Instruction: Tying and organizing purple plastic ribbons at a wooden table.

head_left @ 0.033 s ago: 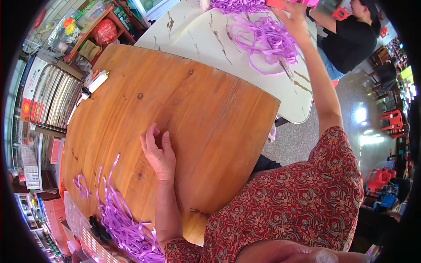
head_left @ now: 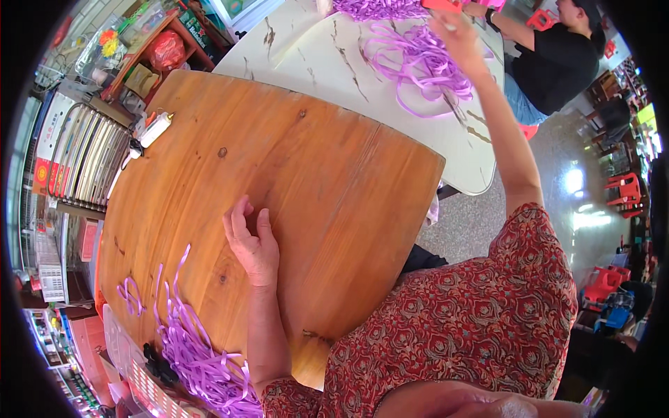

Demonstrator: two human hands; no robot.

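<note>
My left hand [head_left: 251, 242] rests on the wooden table [head_left: 334, 181] with its fingers apart and curved, holding nothing. My right arm reaches out over the white marbled table. At its end my right hand [head_left: 460, 45] is above the right side of a loose heap of purple ribbon [head_left: 418, 59]. Motion smears its fingers, so whether they hold anything does not show. A second, denser purple ribbon pile [head_left: 376, 8] lies just beyond, cut off by the upper edge. An orange-red object [head_left: 442, 5] is close to my right fingertips.
More purple ribbon [head_left: 202, 362] is heaped at the wooden table's near left. A white lighter-like object [head_left: 155, 129] lies at its far left edge, beside a rack of books [head_left: 83, 150]. Across the white table [head_left: 313, 70], a person in black [head_left: 564, 66] sits at the right.
My right hand has drawn back slightly toward me and to the left, away from the other person's hand. My left hand has not moved.
</note>
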